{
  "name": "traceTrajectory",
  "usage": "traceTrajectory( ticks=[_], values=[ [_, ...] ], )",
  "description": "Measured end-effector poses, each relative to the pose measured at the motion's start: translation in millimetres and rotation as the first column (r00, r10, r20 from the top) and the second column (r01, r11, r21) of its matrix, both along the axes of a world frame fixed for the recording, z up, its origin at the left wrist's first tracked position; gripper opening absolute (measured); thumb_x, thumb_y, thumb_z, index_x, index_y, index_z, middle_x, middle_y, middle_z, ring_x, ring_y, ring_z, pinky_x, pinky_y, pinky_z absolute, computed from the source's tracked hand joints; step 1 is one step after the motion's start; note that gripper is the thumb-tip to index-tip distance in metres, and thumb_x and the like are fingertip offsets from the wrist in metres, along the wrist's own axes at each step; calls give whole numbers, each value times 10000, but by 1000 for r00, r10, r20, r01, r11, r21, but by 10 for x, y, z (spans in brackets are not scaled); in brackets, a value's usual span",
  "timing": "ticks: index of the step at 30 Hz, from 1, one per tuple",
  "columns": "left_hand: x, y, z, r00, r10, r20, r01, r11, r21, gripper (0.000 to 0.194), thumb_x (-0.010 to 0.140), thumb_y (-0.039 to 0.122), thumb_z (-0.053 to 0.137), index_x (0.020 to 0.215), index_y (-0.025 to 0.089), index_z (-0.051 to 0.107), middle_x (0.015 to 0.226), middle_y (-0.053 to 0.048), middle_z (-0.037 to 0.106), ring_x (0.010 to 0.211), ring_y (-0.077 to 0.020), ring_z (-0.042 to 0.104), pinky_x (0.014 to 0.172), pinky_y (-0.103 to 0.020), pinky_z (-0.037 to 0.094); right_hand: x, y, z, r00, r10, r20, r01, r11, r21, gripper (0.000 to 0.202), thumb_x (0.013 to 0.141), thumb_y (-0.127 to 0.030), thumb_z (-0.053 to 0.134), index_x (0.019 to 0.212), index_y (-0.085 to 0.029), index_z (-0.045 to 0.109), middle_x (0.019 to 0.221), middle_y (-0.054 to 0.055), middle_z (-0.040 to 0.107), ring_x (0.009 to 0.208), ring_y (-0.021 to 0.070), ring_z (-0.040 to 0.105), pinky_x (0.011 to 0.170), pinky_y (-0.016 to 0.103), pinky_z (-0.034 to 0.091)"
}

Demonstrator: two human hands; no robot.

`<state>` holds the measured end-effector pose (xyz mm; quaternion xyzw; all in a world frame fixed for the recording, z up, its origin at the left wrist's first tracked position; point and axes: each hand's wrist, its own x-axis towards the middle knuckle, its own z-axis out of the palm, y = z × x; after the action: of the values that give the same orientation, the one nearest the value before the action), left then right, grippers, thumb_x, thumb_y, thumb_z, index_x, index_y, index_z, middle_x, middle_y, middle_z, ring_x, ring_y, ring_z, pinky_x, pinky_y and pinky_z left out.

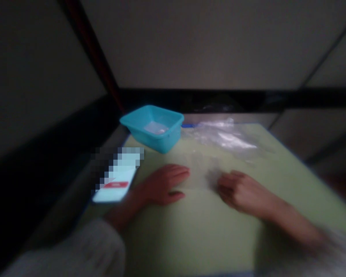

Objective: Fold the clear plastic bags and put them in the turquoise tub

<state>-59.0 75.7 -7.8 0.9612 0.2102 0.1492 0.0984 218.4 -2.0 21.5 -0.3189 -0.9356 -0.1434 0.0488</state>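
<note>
On the yellow-green table top, a thin clear plastic piece (200, 173) lies between my two hands. My left hand (168, 184) rests at its left edge, palm down, with the thumb apart from the fingers. Curled at the right side of the plastic is my right hand (236, 190); its fingers are closed, and a dark blurred patch shows beside the fingertips. What those fingers hold, if anything, is too blurred to tell. Crumpled clear plastic bags (227, 138) lie beyond my right hand.
A turquoise basket (171, 140) with something whitish inside stands at the back left of the table (196, 238). A lit phone (115, 194), partly pixelated, lies at the left edge. Behind the table is a pale panelled surface with a dark band.
</note>
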Motion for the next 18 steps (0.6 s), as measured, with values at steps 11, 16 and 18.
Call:
traceTrajectory(
  ticks=[11,16,18],
  values=[
    [22,8,3,1000,18,-24,-17,1000,26,545,781,365,608,1264,132,513,1330,-141,516,1224,-266,476,1024,-427,393,-11,-3,25,998,-30,49,30,1000,8,186,881,-121,523,713,-163,589,747,22,591,749,178,542,664,329,331],
    [22,12,-5,999,27,-32,-26,999,23,538,776,355,612,1260,141,515,1331,-138,515,1228,-268,472,1023,-434,391,-8,5,-4,1000,-15,-8,15,1000,26,211,876,-128,506,679,-170,571,703,22,580,711,175,548,628,325,335],
    [23,11,-1,999,27,-24,-27,999,22,541,770,354,618,1255,136,519,1323,-139,522,1220,-267,479,1020,-430,394,7,3,13,998,-36,-52,36,999,-1,214,882,-137,483,689,-166,572,705,29,588,651,160,542,604,314,341]
  ],
)
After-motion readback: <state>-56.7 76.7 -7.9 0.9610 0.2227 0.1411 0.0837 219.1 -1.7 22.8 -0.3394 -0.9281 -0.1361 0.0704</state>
